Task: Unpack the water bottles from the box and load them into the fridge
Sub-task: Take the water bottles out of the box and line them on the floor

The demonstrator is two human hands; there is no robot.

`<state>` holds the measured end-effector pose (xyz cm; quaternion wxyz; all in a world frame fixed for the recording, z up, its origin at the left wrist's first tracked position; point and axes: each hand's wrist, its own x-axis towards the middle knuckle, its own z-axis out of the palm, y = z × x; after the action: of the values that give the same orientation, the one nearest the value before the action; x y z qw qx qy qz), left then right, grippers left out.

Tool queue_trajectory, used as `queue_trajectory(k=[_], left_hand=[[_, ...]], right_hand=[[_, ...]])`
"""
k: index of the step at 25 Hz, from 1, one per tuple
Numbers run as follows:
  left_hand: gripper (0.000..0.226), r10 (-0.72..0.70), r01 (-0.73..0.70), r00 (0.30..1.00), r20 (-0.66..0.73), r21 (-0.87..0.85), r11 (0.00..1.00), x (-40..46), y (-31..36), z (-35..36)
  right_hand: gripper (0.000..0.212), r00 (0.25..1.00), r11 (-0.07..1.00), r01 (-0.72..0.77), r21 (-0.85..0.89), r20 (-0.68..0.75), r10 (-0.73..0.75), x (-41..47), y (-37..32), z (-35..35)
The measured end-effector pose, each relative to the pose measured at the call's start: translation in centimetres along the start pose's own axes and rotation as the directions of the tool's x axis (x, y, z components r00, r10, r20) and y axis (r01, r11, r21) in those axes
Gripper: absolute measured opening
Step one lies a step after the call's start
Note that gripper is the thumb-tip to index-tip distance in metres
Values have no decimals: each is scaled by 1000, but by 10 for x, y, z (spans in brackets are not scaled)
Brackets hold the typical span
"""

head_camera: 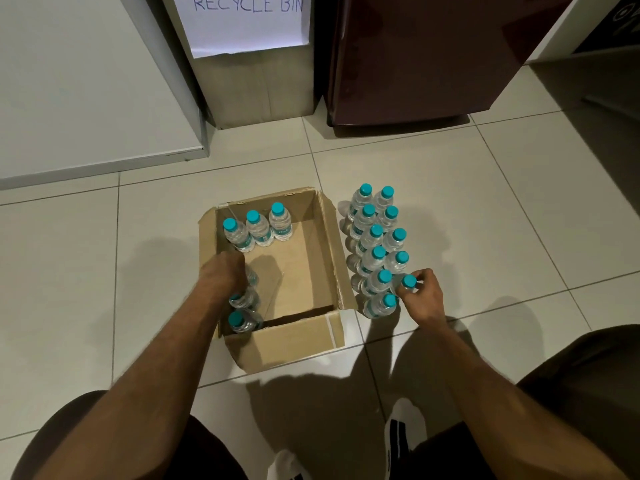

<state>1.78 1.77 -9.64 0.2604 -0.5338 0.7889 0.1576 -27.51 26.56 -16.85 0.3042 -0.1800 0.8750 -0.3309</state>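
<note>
Unpacking in progress: right hand (pixel 424 299) fingers pinch a bottle (pixel 408 284) at the floor cluster, frame centre-right. Left hand (pixel 221 271) grasps another inside the box (pixel 294 341). Fridge (pixel 415 64) door appears closed; loading probably comes next.

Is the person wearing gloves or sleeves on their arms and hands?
No. Both forearms are bare to the frame's edge, and the left hand and right hand have no gloves, rings, watch or bracelets that show.

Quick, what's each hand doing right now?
Left hand: in the box, gripping a bottle.
Right hand: pinching a bottle on the floor.
</note>
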Motion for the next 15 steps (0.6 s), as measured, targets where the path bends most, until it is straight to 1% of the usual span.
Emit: queue_trajectory(k=[1, 3, 5, 8, 10, 12, 13, 15], left_hand=[[35, -19, 19, 1000, -6, 10, 1000, -2, 0, 5], [40, -23, 24, 1000, -14, 13, 1000, -4, 0, 13], [38, -28, 29, 999, -35, 25, 999, -7, 1, 17], [35, -17, 19, 999, -41, 37, 999, -11, 2, 17], [38, -24, 25, 1000, 12, -23, 999, -10, 3, 12], [40, -15, 23, 997, 74, -105, 994, -7, 6, 0], [39, 5, 10, 994, 105, -142, 990, -6, 7, -9], [32, 89, -49, 979, 184, -212, 976, -9, 11, -32]], right_hand=[[33, 1000, 1000, -9, 12, -14, 9, 0, -3, -1], [34, 996, 999, -9, 36, -90, 12, -2, -11, -5], [34, 986, 998, 26, 52, -168, -17, -4, -22, -12], [34, 969, 991, 123, 55, -221, -109, -9, -44, -20], [33, 949, 975, 218, 38, -240, -203, -12, -60, -23], [28, 923, 941, 335, 41, -216, -319, -20, -80, -20], [25, 913, 920, 385, 68, -174, -369, -26, -92, -14], [20, 896, 887, 441, 137, -2, -445, -44, -118, 0]])
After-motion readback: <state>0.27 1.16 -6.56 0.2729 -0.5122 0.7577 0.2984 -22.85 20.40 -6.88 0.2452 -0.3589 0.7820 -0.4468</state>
